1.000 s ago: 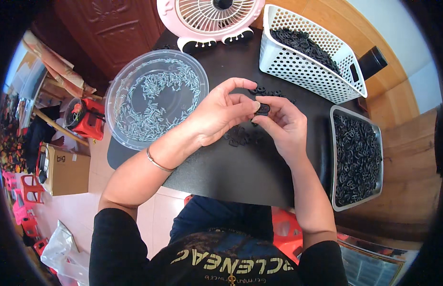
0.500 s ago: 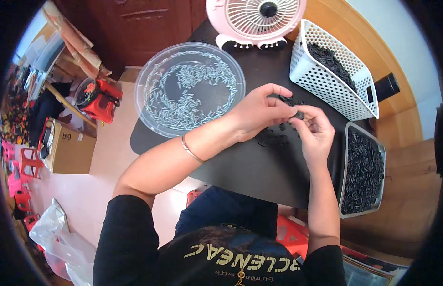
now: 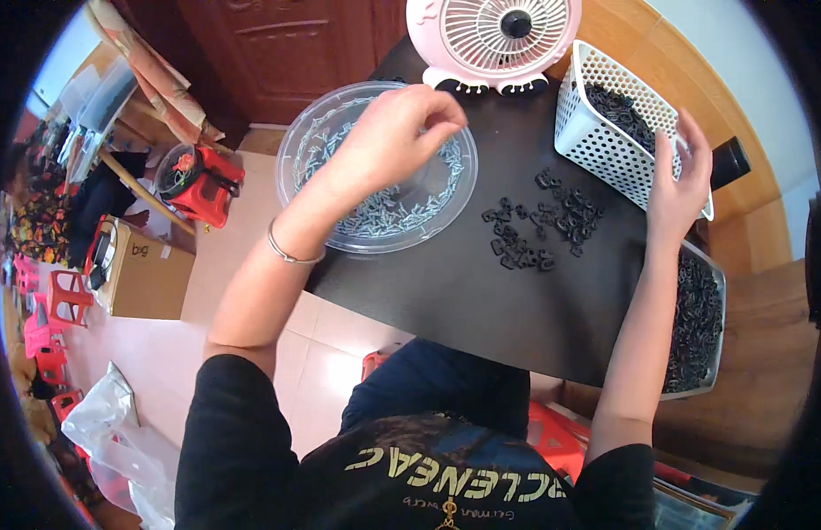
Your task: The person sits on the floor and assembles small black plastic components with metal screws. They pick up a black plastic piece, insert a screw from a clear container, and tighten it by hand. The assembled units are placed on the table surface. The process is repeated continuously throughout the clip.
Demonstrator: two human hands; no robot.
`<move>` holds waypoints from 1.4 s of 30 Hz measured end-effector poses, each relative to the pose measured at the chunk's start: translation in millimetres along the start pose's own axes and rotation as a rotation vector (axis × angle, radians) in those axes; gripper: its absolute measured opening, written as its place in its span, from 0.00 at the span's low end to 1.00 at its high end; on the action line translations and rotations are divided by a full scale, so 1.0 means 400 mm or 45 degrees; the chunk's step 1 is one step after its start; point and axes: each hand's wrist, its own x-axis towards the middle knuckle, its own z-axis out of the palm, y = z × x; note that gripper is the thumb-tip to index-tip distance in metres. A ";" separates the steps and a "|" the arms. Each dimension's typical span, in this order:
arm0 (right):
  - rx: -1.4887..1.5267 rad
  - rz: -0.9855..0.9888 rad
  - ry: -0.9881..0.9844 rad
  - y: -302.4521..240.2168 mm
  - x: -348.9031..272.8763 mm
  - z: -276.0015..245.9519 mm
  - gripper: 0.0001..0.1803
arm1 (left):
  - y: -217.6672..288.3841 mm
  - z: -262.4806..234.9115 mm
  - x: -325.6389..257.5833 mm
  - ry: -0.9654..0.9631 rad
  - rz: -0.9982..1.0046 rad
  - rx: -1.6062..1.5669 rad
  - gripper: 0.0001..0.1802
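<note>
My left hand (image 3: pixel 402 132) hovers over a clear round bowl (image 3: pixel 297 150) of small silvery screws, its fingertips bunched together; whether they pinch a screw is hidden. My right hand (image 3: pixel 680 181) is raised at the near corner of a white perforated basket (image 3: pixel 596 132) that holds black parts, fingers spread and nothing visible in them. Between both hands, a loose pile of small black clips (image 3: pixel 543 225) lies on the dark table (image 3: pixel 481 300).
A pink desk fan (image 3: pixel 494 40) stands at the table's far edge. A metal tray (image 3: pixel 713 353) full of black parts sits at the right edge. On the floor to the left are a red stool (image 3: pixel 203 181), a cardboard box (image 3: pixel 136 269) and a white plastic bag (image 3: pixel 110 433).
Both hands were together over the black clips. Now they have parted: the left went left to the screw bowl, the right went right to the white basket.
</note>
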 end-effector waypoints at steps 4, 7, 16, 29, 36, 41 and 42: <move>0.122 0.048 -0.078 -0.006 -0.104 -0.024 0.13 | -0.073 0.026 -0.032 -0.142 0.248 0.426 0.07; 0.143 0.124 -0.137 0.005 -0.149 -0.045 0.11 | -0.065 0.026 -0.053 -0.353 0.093 0.446 0.06; 0.191 0.228 -0.233 0.022 -0.195 -0.050 0.10 | -0.058 0.026 -0.026 -0.212 0.017 0.474 0.05; 0.199 0.321 -0.340 0.015 -0.200 -0.054 0.09 | -0.058 -0.004 -0.024 -0.385 0.020 0.477 0.04; 0.245 0.354 -0.372 0.017 -0.203 -0.048 0.08 | -0.032 -0.012 -0.059 -0.554 -0.074 0.573 0.04; 0.256 0.415 -0.390 0.021 -0.207 -0.051 0.07 | -0.034 0.022 -0.059 -0.511 -0.115 0.662 0.03; 0.253 0.407 -0.388 0.024 -0.208 -0.048 0.06 | -0.033 0.025 -0.061 -0.510 -0.129 0.685 0.03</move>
